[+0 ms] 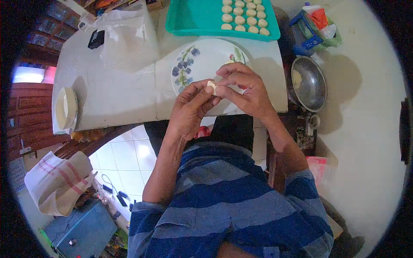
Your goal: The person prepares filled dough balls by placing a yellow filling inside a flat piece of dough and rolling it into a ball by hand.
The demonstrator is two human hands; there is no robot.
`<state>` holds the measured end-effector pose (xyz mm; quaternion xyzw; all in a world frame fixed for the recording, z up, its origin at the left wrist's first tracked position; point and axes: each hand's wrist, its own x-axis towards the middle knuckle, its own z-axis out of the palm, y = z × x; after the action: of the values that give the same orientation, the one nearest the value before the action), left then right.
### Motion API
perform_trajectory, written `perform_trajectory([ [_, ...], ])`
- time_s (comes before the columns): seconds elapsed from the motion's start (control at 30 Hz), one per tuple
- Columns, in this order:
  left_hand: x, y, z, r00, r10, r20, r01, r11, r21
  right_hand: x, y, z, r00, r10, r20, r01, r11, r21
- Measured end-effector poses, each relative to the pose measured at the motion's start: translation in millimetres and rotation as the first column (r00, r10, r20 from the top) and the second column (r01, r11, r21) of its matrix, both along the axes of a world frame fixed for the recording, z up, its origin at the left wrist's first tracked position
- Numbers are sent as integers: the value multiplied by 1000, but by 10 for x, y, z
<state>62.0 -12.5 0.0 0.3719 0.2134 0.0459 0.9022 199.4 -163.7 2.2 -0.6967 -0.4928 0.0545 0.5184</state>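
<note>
A small pale piece of dough [211,86] is pinched between the fingertips of both hands, above the near part of a white plate with a flower pattern [206,48]. My left hand [192,102] holds it with thumb and fingers from the left. From the right, my right hand [245,90] presses thumb and forefinger against it, its other fingers curled above. Behind the plate, a green tray [193,19] carries several rows of round, flattened dough pieces [239,20]. Something pale on the plate is mostly hidden behind my right hand.
A clear plastic bag [131,41] lies at the table's back left, beside a black packet [96,39]. One cream ring-shaped container [66,108] stands at the left edge. To the right are a metal bowl [316,84] and a blue basket [306,32] of packets.
</note>
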Motion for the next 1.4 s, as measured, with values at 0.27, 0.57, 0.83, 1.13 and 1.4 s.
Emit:
perform_trajectory([
  [0.27,-8,-32,43,999,35,-25,-33,996,86,-83,18,54,989,-21,-144,21,1000,-1],
  [0.57,-24,17,20,998,36,44,-37,999,22,-224,38,68,998,-6,-55,3,998,-58],
  [0.83,3,81,73,999,30,-18,-31,997,-77,-265,23,-21,998,-64,12,65,993,-103],
  [1.13,2,42,-7,996,39,-83,-16,966,259,-298,31,-44,992,-64,109,82,983,-163],
  [1.4,4,88,-74,1000,1,-11,-1,1000,6,-267,54,-75,990,-106,89,114,990,-89],
])
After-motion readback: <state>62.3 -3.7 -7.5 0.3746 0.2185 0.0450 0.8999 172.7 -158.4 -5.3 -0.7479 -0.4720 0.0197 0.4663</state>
